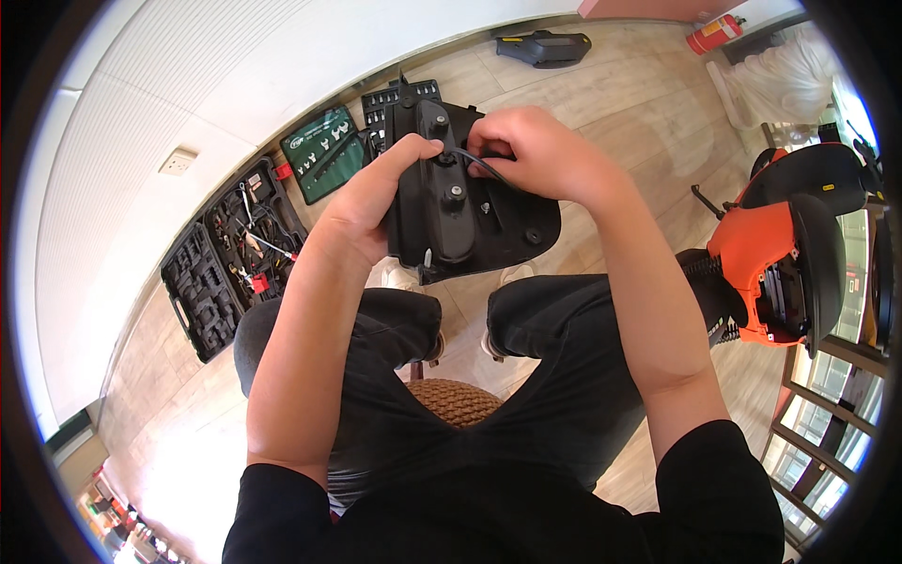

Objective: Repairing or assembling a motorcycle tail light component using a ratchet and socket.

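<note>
Above my knees I hold a black moulded plastic panel [515, 233] with a raised ridge, silver bolts and a rounded right end. My left hand [366, 193] is closed on its left side, the thumb lying over the ridge between two of the bolts. My right hand [540, 155] pinches a thin black cable [460, 153] that runs out of an opening in the ridge. Part of the cable disappears behind my right fingers. The left fingers under the panel are hidden.
Along the wall at left lie an open black toolbox [202, 291], a green wrench pouch [324, 155] and a socket set [376, 99]. A black plastic part [545, 49] rests on the far floor. An orange and black scooter [766, 254] stands at right, a fire extinguisher [714, 35] beyond.
</note>
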Tool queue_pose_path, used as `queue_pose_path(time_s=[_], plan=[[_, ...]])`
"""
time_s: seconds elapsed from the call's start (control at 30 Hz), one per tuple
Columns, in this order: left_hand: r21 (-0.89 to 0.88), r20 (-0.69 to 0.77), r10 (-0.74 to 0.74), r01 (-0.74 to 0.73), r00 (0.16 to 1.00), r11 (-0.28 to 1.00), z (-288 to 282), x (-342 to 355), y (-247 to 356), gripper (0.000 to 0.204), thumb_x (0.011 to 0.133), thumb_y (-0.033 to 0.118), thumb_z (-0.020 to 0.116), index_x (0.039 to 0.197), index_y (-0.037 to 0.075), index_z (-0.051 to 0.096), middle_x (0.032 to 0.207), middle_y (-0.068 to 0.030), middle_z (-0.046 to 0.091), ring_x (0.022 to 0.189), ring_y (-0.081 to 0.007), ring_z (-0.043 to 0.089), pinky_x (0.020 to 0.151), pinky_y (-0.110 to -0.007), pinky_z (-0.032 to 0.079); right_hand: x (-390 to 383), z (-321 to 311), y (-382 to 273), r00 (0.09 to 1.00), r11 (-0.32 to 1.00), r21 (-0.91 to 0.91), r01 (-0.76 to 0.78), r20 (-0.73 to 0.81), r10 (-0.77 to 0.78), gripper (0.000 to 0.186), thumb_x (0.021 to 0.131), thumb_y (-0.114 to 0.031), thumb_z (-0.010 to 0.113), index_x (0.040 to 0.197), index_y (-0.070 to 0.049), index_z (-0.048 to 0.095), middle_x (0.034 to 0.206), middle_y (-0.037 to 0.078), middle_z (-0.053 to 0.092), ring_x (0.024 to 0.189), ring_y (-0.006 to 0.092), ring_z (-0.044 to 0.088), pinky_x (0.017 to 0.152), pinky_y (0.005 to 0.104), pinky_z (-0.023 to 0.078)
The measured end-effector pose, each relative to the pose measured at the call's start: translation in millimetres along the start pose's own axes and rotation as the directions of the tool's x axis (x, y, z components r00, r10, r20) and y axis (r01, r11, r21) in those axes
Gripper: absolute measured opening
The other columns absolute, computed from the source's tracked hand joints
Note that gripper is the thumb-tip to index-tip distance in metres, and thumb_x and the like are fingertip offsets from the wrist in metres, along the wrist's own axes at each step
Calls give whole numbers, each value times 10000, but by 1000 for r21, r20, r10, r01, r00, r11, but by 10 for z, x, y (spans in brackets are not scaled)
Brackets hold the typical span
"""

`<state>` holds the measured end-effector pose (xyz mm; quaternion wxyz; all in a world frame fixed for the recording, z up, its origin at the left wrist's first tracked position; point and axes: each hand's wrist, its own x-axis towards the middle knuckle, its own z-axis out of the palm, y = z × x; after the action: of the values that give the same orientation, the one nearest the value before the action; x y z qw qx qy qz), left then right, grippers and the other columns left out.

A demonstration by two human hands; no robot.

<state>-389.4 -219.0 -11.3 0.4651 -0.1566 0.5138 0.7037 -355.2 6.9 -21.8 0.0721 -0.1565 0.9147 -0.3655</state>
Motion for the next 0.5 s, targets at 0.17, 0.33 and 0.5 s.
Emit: queue_pose_path(time_s=[0.17,0.33,0.5], plan=[[3,6,13,-13,1000,1000,-29,-18,-11,352,913,315,703,1090,11,698,936,-83,753,731,-174,731,692,-309,623,0,3,-21,1000,994,105,28,5,-28,141,837,-17,740,958,-17,668,749,103,588,684,237,549,642,359,455],[10,15,23,-23,1000,1000,26,-63,13,386,887,356,725,1080,21,700,917,-84,746,702,-171,720,664,-296,614,-9,-23,-49,998,995,-91,44,-47,-49,139,840,19,704,968,-15,663,759,110,588,694,234,545,643,358,452],[47,-11,57,-56,998,997,71,-111,8,404,862,387,747,1073,45,704,914,-73,743,715,-170,715,682,-298,607,8,13,22,999,997,71,41,21,-43,145,829,-16,739,958,-29,675,723,104,543,666,234,510,619,358,431]])
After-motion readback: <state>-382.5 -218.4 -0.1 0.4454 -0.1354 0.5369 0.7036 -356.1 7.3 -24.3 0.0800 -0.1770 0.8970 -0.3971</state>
